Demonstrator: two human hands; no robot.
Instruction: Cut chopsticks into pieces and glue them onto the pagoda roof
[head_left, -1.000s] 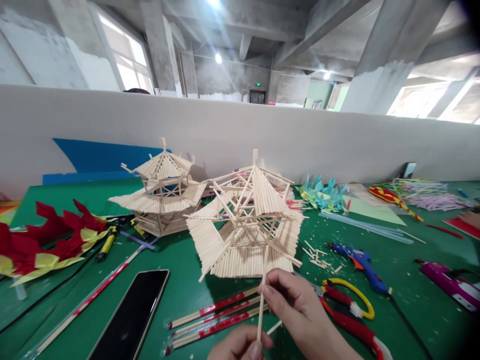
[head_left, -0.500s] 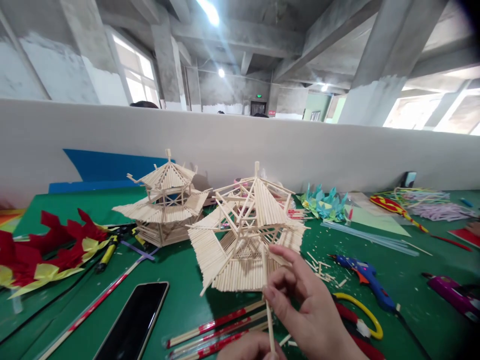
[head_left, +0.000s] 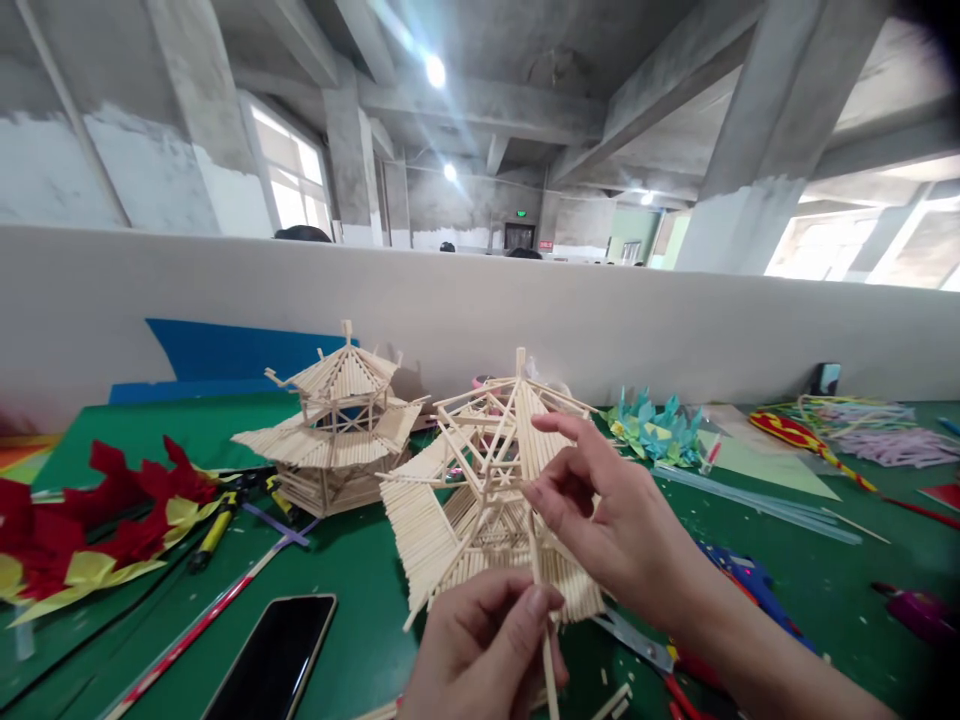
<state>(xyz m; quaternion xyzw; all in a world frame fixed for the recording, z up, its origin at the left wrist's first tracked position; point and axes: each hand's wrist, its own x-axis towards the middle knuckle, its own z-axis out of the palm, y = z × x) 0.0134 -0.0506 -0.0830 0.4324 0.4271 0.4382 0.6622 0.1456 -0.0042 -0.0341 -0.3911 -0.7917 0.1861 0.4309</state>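
Observation:
My left hand [head_left: 487,640] pinches a thin wooden stick [head_left: 550,665] between thumb and fingers at the bottom middle. Higher up, my right hand [head_left: 600,500] has its thumb at the upper end of that stick, with the index finger stretched out over the roof. Just behind both hands stands a partly roofed wooden-stick pavilion model [head_left: 424,520], and the hands hide part of its front and right side. One upper roof panel [head_left: 530,440] is covered with sticks, while bare frame shows to its left.
A second stick pavilion [head_left: 349,435] stands left. Around lie a phone [head_left: 274,655], red paper crown [head_left: 112,510], blue paper flowers [head_left: 656,425], scissors [head_left: 637,640] and a blue glue gun [head_left: 750,580] partly behind my right forearm. A white partition [head_left: 480,305] runs behind the table.
Both hands have risen with the stick towards the pavilion's upper roof. More of my left hand shows. The view has tilted slightly upward, and my right forearm covers more of the glue gun.

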